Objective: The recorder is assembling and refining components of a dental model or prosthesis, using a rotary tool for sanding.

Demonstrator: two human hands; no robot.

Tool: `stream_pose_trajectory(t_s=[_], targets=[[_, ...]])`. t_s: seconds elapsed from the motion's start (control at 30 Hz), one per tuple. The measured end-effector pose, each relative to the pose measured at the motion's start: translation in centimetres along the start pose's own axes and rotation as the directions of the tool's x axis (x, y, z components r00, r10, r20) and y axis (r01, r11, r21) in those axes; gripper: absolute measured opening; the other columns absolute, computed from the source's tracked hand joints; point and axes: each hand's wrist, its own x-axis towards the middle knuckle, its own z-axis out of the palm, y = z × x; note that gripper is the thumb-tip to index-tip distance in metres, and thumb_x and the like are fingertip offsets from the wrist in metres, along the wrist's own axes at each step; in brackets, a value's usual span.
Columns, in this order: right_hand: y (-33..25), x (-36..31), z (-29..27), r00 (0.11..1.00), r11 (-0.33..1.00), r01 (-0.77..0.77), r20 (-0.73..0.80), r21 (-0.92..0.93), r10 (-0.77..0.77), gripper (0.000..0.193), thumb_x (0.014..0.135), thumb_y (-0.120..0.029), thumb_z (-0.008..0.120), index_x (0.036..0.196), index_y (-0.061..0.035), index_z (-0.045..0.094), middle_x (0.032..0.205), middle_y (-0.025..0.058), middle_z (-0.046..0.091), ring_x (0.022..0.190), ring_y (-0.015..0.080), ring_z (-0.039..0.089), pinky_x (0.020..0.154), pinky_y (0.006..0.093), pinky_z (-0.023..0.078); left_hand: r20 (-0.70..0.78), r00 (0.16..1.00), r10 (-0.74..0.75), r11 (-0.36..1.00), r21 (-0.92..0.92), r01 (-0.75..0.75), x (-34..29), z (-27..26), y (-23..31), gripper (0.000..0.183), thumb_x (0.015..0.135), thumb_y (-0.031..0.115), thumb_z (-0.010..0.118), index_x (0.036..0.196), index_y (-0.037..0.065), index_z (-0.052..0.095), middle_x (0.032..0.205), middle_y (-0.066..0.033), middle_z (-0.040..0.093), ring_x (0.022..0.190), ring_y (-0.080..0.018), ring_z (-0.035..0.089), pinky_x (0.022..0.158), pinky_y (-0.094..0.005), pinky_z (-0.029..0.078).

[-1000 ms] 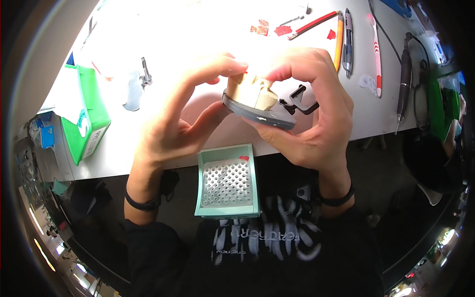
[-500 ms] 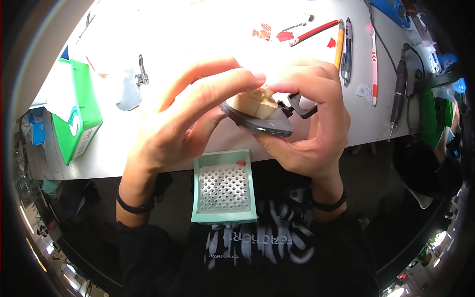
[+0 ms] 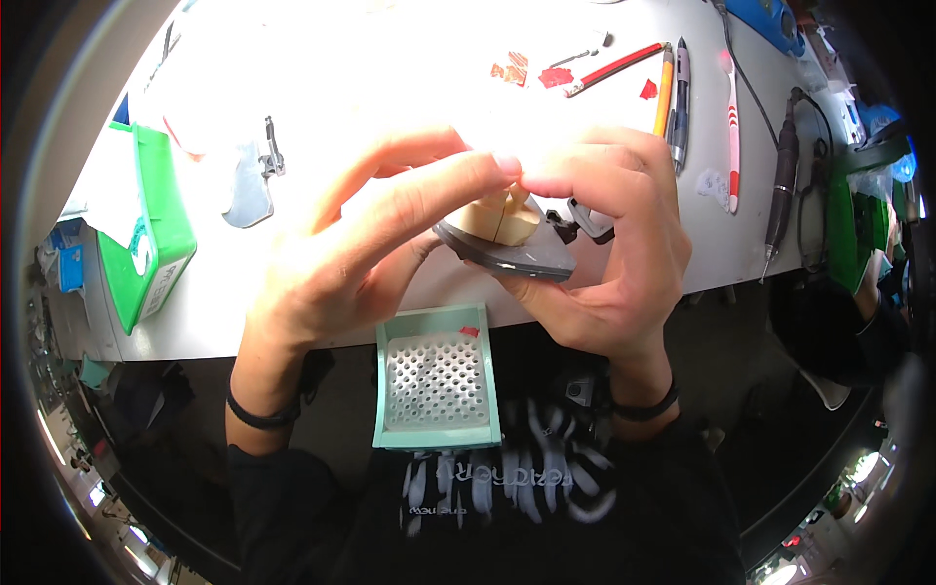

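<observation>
A cream plaster dental model (image 3: 495, 225) stands on a dark grey base plate (image 3: 526, 257) with a black hinge piece (image 3: 563, 226) at its right side. My right hand (image 3: 624, 229) grips the plate, thumb along its lower edge and index finger bent over the top of the model. From the other side my left hand (image 3: 356, 229) has its thumb at the plate's left edge, while its index fingertip meets the right index fingertip above the model. Glare and the fingers hide the model's upper part, and whether the fingertips pinch something small cannot be made out.
Below the hands juts a pale green tray (image 3: 381, 390) with a perforated insert. A loose grey plate (image 3: 250, 190) and green bin (image 3: 175, 219) lie left. Rightward are a red pencil (image 3: 616, 68), yellow pencil (image 3: 665, 93), pen (image 3: 681, 102), toothbrush (image 3: 732, 136) and rotary handpiece (image 3: 782, 185).
The model and its plate have tilted slightly, showing more of the plate's upper face at the right. Both hands keep their hold, and the surroundings have shifted a little in view.
</observation>
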Motion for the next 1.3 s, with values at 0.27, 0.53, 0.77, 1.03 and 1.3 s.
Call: stream_pose_trajectory(t_s=[0.27,0.53,0.77,1.03,1.3], targets=[[-0.16,0.05,-0.22,1.000,1.000,-0.017,0.022,-0.003,0.017,0.045,0.066,-0.008,0.087,0.105,-0.0013,0.066,0.100,0.0099,0.071,0.098,0.0282,0.063,0.082,0.0360,0.053,0.023,1.000,0.009,1.000,0.007,-0.010,-0.03,0.08,-0.10,0.059,0.064,-0.017,0.066,0.122,-0.003,0.067,0.111,-0.0190,0.071,0.101,-0.0333,0.070,0.087,-0.0409,0.058],[-0.18,0.13,-0.22,1.000,1.000,-0.010,0.018,-0.004,0.010,0.042,0.067,-0.008,0.085,0.104,-0.0007,0.067,0.098,0.0111,0.071,0.097,0.0281,0.063,0.081,0.0359,0.052,0.004,1.000,0.012,0.999,0.031,-0.012,-0.04,0.22,0.00,0.058,0.065,-0.016,0.068,0.121,-0.001,0.067,0.112,-0.0159,0.073,0.101,-0.0333,0.071,0.086,-0.0409,0.058],[-0.07,0.06,-0.25,1.000,1.000,0.003,0.010,0.000,-0.003,0.043,0.067,-0.008,0.085,0.105,-0.0009,0.067,0.098,0.0104,0.072,0.098,0.0278,0.063,0.083,0.0359,0.051,-0.023,0.999,-0.024,1.000,-0.017,0.024,0.01,0.34,0.16,0.058,0.071,-0.013,0.072,0.126,0.005,0.070,0.118,-0.0100,0.072,0.102,-0.0275,0.069,0.080,-0.0361,0.064],[-0.19,0.16,-0.28,1.000,1.000,-0.001,0.009,-0.012,0.001,0.043,0.066,-0.009,0.085,0.104,-0.0013,0.068,0.099,0.0098,0.072,0.098,0.0274,0.063,0.083,0.0356,0.050,-0.021,0.999,-0.031,0.999,-0.025,0.030,0.09,0.14,0.21,0.058,0.071,-0.014,0.071,0.126,0.005,0.070,0.117,-0.0107,0.072,0.102,-0.0274,0.069,0.081,-0.0362,0.063],[-0.38,0.16,-0.58,1.000,1.000,-0.021,0.012,-0.016,0.021,0.044,0.066,-0.005,0.083,0.107,-0.0021,0.068,0.101,0.0094,0.073,0.101,0.0279,0.062,0.088,0.0378,0.050,-0.037,0.999,-0.020,1.000,0.012,0.021,-0.46,0.15,-0.17,0.058,0.070,-0.011,0.074,0.125,0.005,0.070,0.120,-0.0090,0.072,0.100,-0.0275,0.069,0.081,-0.0358,0.062]])
